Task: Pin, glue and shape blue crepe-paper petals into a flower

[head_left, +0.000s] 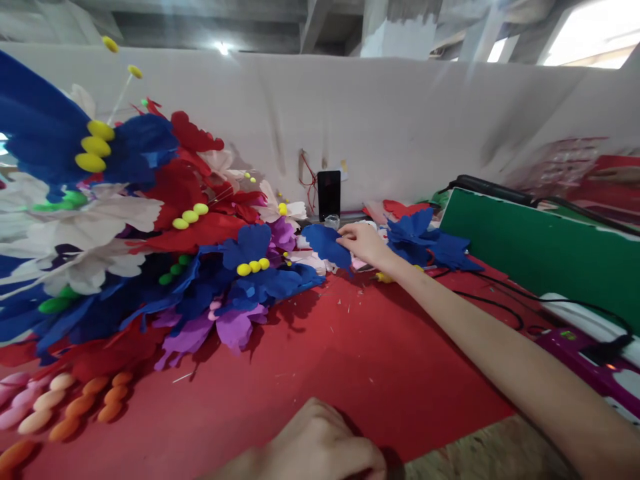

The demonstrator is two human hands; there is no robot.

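Note:
My right hand (364, 241) reaches far across the red felt table top (350, 360), its fingers pinched on a blue petal (326, 245) beside the flower heap. A pile of more blue petals (430, 241) lies just right of that hand. My left hand (320, 443) rests near the front edge as a closed fist; what it holds, if anything, is hidden. A big heap of finished fabric flowers (150, 253) in blue, red, white and purple with yellow and green bead stamens fills the left side.
A black phone (329, 193) leans against the white back wall. A green board (545, 250) with black cables stands at the right, and a purple tool (580, 347) lies in front of it. Orange and pink bead stamens (65, 403) lie at the front left.

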